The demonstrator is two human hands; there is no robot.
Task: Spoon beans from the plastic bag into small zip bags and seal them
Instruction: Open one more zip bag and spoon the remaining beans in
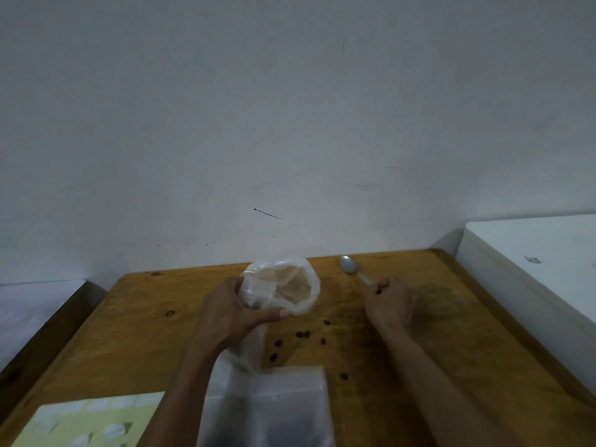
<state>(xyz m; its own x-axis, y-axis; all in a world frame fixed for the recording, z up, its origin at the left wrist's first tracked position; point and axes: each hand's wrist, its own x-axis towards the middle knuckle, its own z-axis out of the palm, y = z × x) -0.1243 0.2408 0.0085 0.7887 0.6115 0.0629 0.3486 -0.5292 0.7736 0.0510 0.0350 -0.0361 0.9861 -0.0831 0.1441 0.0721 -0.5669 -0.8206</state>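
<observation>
My left hand (232,314) grips a crumpled clear plastic bag (290,285) around its side, holding it up above the wooden table (145,333) with its mouth open towards me. A metal spoon (349,264) lies bowl-up near the table's far edge. Its handle runs into my right hand (388,301), which is closed in a fist around the handle's end. Several brown beans (303,333) lie scattered on the table between my arms. Clear small zip bags (290,404) lie flat at the near edge, with something dark showing through them.
A pale yellow-green printed sheet or box (80,424) sits at the near left corner. A white surface (532,253) stands close to the table's right side and a lower white one (32,304) to its left. A plain wall rises behind.
</observation>
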